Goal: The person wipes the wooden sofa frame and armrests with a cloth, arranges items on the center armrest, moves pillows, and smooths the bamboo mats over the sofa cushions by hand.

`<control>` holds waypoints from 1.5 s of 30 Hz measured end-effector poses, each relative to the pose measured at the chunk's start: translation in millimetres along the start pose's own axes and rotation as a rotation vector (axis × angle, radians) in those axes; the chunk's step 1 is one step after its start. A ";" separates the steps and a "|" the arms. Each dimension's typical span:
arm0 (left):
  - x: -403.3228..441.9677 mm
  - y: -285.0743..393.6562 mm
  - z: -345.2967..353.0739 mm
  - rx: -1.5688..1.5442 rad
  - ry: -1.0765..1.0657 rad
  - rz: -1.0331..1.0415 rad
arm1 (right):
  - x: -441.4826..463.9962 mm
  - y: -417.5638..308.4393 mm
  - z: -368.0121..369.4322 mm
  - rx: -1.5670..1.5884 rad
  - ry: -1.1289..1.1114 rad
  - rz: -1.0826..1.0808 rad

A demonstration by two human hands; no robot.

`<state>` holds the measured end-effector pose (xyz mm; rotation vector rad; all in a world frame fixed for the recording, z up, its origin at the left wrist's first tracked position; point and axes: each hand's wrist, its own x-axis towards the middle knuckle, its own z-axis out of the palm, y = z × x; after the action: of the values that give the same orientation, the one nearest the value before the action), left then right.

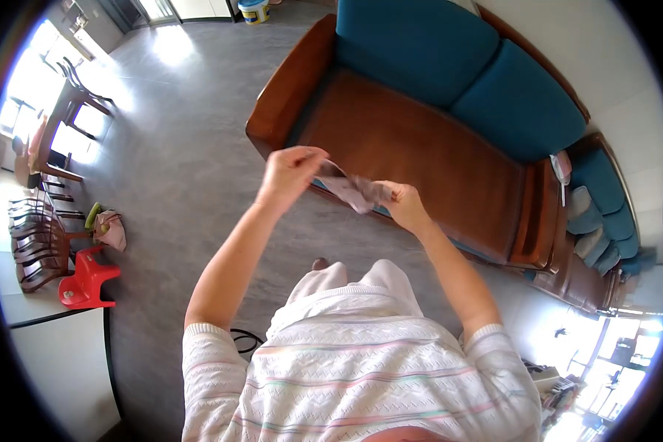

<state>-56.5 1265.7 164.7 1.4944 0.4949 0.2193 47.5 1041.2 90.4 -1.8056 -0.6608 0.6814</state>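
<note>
Between my two raised hands hangs a small greyish-pink cloth [344,191], slightly blurred. My left hand [295,171] pinches one end of it, fingers closed. The other end is gripped by my right hand [405,204], its fingers also closed. Both hands are in front of the near edge of a wooden sofa [420,147] with a brown seat and blue back cushions [420,33]. The cloth overlaps the sofa's front edge in view; whether it touches the sofa cannot be made out.
A red plastic stool [88,280] and a pink bag [110,230] stand at the left, near wooden chairs [40,239]. A bucket [254,11] sits on the grey floor [184,140] at the top. A black cable loops beside my body.
</note>
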 end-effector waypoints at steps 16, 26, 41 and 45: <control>90.8 -23.1 -123.6 -0.542 -0.192 0.164 | 183.9 -105.4 60.4 1.076 -0.260 0.365; 184.5 -99.8 -152.3 0.163 0.351 0.028 | 287.6 -22.5 62.5 0.714 -0.255 0.580; 293.0 -183.3 -136.9 1.239 -0.277 0.319 | 278.8 60.6 38.6 0.741 0.127 0.897; 368.5 -166.5 -126.3 1.168 -0.350 0.420 | 312.2 56.2 58.2 0.747 0.250 0.845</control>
<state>185.8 1526.3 -65.3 2.7149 -0.0400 -0.0414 226.4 1284.2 -23.6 -1.3565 0.5334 1.0459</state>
